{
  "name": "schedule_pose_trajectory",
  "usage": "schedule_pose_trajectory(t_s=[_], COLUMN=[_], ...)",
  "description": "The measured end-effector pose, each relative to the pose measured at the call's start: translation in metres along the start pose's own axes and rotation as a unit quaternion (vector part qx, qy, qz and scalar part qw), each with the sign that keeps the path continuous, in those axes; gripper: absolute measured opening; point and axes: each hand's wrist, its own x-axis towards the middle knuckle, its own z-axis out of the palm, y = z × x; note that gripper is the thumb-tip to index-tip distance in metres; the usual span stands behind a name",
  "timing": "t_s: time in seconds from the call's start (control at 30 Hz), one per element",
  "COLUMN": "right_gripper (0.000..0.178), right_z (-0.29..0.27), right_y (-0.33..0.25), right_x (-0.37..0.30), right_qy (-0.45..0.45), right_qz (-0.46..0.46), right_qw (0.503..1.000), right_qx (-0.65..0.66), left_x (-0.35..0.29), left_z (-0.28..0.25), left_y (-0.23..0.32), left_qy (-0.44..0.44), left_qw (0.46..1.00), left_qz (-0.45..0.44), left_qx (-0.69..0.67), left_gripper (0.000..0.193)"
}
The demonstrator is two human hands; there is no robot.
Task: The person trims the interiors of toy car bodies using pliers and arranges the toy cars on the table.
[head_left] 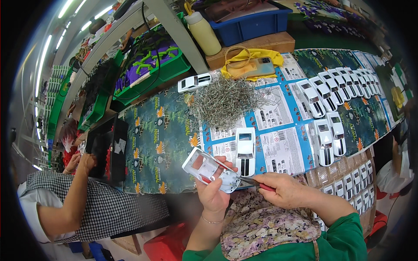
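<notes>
My left hand (pixel 213 196) is closed around a white toy car body (pixel 197 162), tilted with its hollow inside facing up. In my right hand (pixel 285 190) is a pair of pliers (pixel 266 187) with red handles. The dark jaws reach the near end of the car body; exactly what they touch there is too small to tell. Just beyond my hands, a white toy car (pixel 245 150) with black stripes lies on the table. A heap of thin metal pins (pixel 226 102) sits farther back.
White toy cars (pixel 344 85) stand in a row at the right, with two more (pixel 324 141) nearer me. A tray of small cars (pixel 357 189) is at lower right. Behind the heap are a phone (pixel 257 67) on yellow cloth, a bottle (pixel 203 35) and a blue bin (pixel 248 26). A co-worker (pixel 65 195) sits left.
</notes>
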Motion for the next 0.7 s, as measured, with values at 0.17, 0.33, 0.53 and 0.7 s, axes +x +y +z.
schedule_pose_trajectory(t_s=[0.17, 0.33, 0.53, 0.7], right_gripper=[0.028, 0.022, 0.021, 0.025], right_z=[0.0, 0.003, 0.002, -0.009], right_y=[-0.002, 0.001, 0.004, 0.0], right_x=[0.001, 0.003, 0.01, 0.017], right_qy=[-0.024, -0.012, 0.011, -0.033], right_qz=[0.025, 0.01, -0.057, -0.119], right_qw=[0.999, 0.999, 0.974, 0.947], right_qx=[-0.007, -0.042, -0.221, -0.297], left_x=[0.001, -0.002, -0.005, -0.008], left_z=[0.006, 0.01, 0.001, -0.003], left_y=[-0.002, -0.009, -0.019, -0.022], left_qy=[0.052, 0.068, 0.043, 0.03], left_qw=[0.994, 0.985, 0.975, 0.971], left_qz=[0.007, 0.041, 0.058, 0.066], left_qx=[0.099, 0.153, 0.212, 0.228], left_gripper=[0.081, 0.082, 0.078, 0.075])
